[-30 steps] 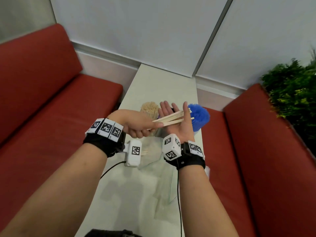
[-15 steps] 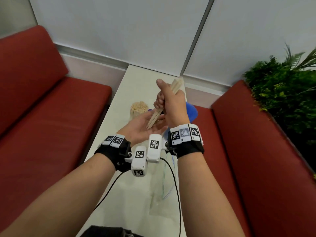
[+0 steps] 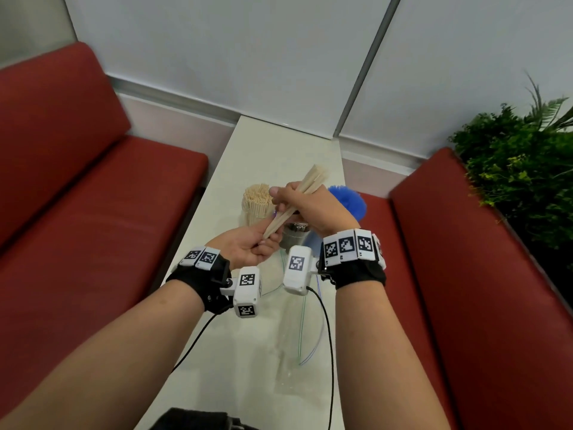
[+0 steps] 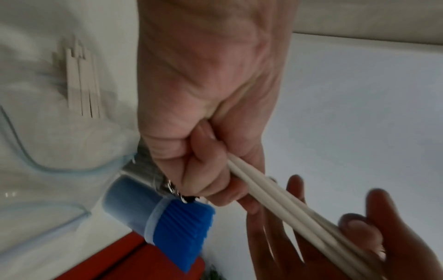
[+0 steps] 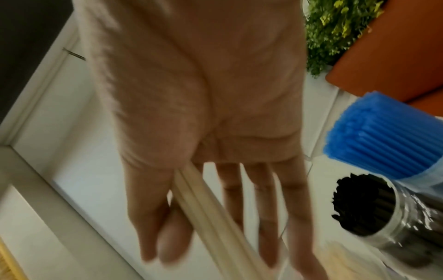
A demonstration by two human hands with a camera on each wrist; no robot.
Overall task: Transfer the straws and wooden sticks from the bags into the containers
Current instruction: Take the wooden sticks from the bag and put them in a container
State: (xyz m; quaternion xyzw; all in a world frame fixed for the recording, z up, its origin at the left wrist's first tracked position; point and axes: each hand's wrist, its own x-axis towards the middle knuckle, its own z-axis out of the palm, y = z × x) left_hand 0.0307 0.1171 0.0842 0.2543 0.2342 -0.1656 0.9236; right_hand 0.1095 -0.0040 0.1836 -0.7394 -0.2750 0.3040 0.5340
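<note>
Right hand [image 3: 305,206] grip: fist curled round wooden sticks [image 3: 310,181]. Left hand [image 3: 248,248] spread, palm under lower tips. Tap ends flush before dropping into the stick container [image 3: 257,201] beyond the grip.

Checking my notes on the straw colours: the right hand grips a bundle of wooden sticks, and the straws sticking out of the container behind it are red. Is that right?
Not quite. The right hand does grip the bundle of wooden sticks, but the straws behind it are blue, not red. The head view shows it, and the right wrist view confirms it.
</note>
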